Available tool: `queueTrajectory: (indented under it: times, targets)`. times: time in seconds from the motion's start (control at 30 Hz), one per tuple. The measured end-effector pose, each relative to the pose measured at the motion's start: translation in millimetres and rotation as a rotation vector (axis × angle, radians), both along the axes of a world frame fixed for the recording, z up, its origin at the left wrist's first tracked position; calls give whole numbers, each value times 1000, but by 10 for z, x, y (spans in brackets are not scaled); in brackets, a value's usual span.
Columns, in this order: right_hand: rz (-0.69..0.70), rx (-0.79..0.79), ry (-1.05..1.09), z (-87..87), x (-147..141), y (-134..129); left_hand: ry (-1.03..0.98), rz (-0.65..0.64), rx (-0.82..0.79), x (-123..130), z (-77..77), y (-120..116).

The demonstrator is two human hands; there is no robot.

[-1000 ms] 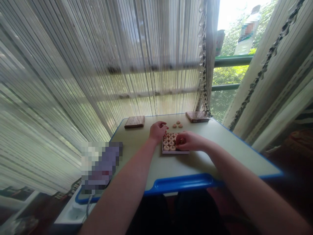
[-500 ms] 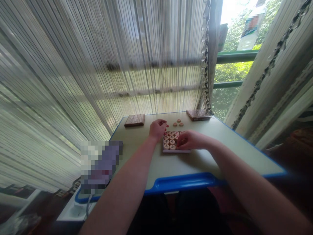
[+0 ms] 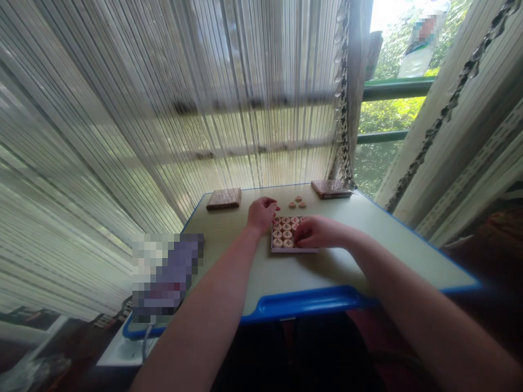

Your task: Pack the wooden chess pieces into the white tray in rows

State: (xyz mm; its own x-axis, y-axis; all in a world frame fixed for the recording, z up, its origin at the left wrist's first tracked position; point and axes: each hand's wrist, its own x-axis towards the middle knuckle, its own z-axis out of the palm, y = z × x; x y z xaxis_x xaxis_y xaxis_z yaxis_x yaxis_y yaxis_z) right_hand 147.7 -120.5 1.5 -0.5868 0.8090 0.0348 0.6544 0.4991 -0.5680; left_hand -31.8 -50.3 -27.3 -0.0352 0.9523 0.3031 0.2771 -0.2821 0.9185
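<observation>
A shallow box (image 3: 295, 250) with several round wooden pieces in rows sits mid-table; the pieces bear dark or red characters. My right hand (image 3: 316, 232) is over the box's right part, its fingers pressed together and pointing down at the pieces; what they grip, if anything, is hidden. At the box's back left corner is my left hand (image 3: 262, 213), its fingers curled and partly apart, with nothing visible in them. Three loose round pieces (image 3: 302, 204) lie on the table behind the box.
The pale table (image 3: 229, 245) has a blue rim. A brown flat case (image 3: 224, 198) lies at its back left, another flat case (image 3: 332, 189) at its back right. A blurred-out object (image 3: 175, 277) is at the left edge. String curtains hang behind.
The whole view has shifted slightly. Both hands keep nearly the same places at the box, and the three loose pieces have not moved on the table.
</observation>
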Motion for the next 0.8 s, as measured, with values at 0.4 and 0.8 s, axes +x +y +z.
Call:
queueTrajectory:
  times: [0.4,0.8]
  targets:
    - [-68,47,-49,-47,-28,48,75,12,-8,4,4,-3]
    - [-49,88,-52,-83,-50,71,255,76,3,-49,-62,56]
